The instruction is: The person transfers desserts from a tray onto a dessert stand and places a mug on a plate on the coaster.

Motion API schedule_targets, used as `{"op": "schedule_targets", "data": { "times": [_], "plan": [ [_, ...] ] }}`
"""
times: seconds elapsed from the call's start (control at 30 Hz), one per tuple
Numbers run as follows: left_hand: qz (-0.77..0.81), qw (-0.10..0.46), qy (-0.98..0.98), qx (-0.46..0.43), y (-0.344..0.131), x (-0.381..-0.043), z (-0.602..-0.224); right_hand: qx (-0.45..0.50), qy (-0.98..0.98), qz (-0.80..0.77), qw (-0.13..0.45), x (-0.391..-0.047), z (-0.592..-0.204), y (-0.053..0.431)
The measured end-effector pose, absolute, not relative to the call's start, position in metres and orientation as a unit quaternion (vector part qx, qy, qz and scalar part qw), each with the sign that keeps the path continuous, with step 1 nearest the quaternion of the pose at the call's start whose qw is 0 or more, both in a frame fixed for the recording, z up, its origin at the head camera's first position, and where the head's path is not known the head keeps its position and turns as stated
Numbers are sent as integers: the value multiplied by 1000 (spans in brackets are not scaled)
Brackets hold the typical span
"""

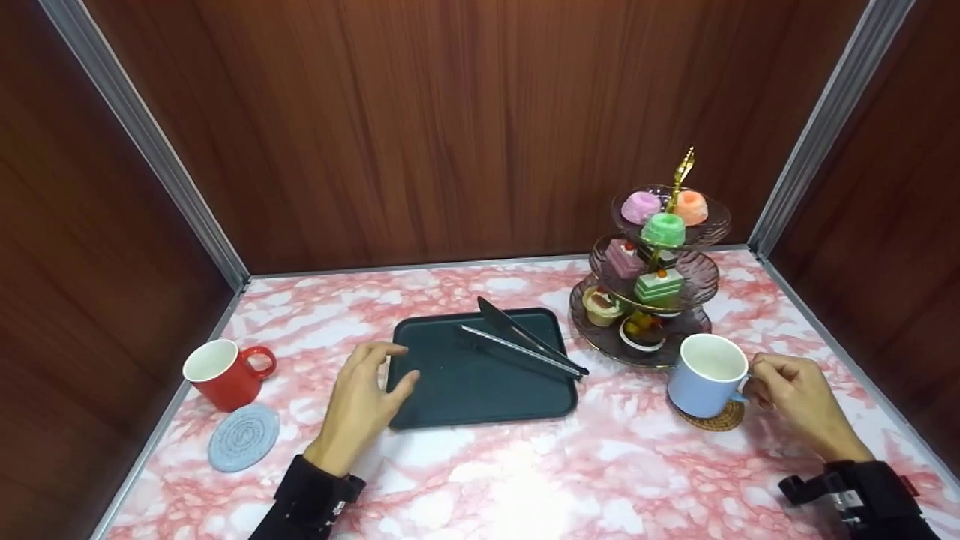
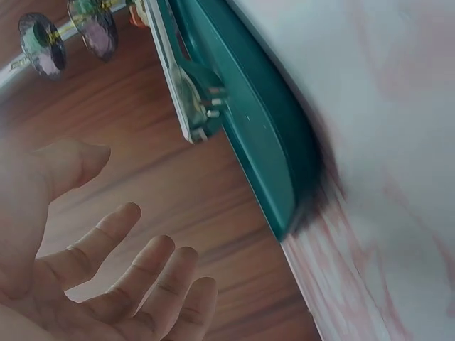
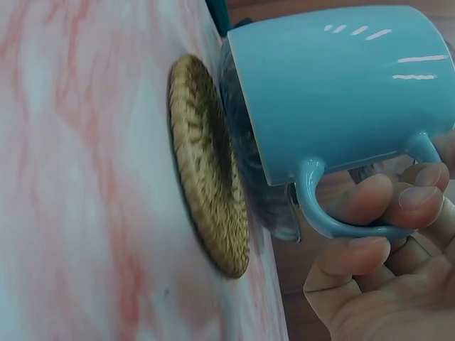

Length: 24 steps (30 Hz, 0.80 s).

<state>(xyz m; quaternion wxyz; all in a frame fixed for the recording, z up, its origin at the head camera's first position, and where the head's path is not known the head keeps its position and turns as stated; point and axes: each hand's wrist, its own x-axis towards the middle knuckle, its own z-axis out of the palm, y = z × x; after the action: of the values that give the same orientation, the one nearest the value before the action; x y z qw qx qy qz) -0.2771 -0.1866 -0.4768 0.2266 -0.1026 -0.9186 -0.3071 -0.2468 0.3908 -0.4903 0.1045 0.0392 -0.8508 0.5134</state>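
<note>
My right hand (image 1: 796, 397) pinches the handle of a light blue mug (image 3: 341, 92), thumb on one side and curled fingers through the loop. The mug hangs upright just above a round woven coaster (image 3: 206, 170), with a gap between them in the right wrist view. My left hand (image 1: 364, 394) hovers by the left edge of a dark green tray (image 1: 480, 397), thumb and fingers spread with nothing between them. Across the tray's right side lie metal tongs (image 1: 525, 349), their joined end over the rim.
Behind the blue mug stands a three-tier glass stand (image 1: 697, 322) with small cakes and tarts. At the left, a red mug (image 1: 229, 382) sits beside a grey-blue round coaster (image 1: 244, 437). Wood-grain panels (image 1: 420, 135) enclose the marbled table (image 1: 465, 480) at back and sides.
</note>
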Motion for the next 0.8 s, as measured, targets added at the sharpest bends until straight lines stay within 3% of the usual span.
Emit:
{"op": "schedule_targets", "data": {
  "times": [0.4,0.8],
  "plan": [
    [-299,236,-924,-44,-225,-281,-479,35,-851,512,112,-250,-498,404],
    [-292,198,-935,30,-269,-286,-482,38,-826,555,88,-252,-507,409]
  ]
}}
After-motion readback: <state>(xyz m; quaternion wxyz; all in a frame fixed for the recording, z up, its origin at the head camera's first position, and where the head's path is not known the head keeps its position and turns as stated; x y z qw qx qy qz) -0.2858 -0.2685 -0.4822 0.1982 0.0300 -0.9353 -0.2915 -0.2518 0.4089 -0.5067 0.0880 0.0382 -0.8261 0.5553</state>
